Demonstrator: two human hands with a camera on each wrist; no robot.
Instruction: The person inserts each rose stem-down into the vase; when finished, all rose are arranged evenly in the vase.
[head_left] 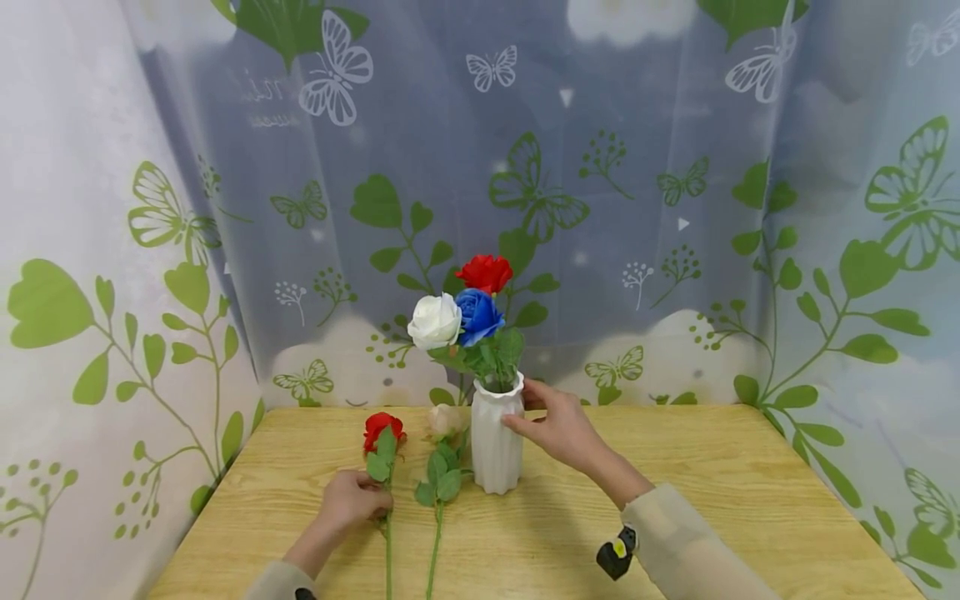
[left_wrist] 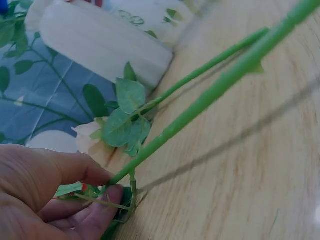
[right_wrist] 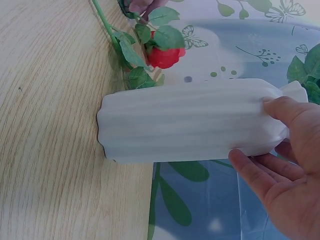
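My left hand (head_left: 351, 502) pinches the green stem (left_wrist: 200, 107) of a red rose (head_left: 382, 431) between thumb and fingers, just below its leaves. In the left wrist view that stem slants above the table, apart from its shadow. A white fluted vase (head_left: 497, 450) stands upright on the tabletop. Around its upper part, near the wavy rim, my right hand (head_left: 558, 425) holds it with thumb and fingers. The vase carries a white rose (head_left: 435, 322), a blue rose (head_left: 480, 317) and another red rose (head_left: 485, 273). Their lower stems are hidden inside.
A pale cream rose (head_left: 444, 421) lies on the wooden table (head_left: 675, 500), between the left hand and the vase. Close behind the table's back edge hangs a curtain (head_left: 622, 250) printed with leaves and butterflies, which also runs along both sides.
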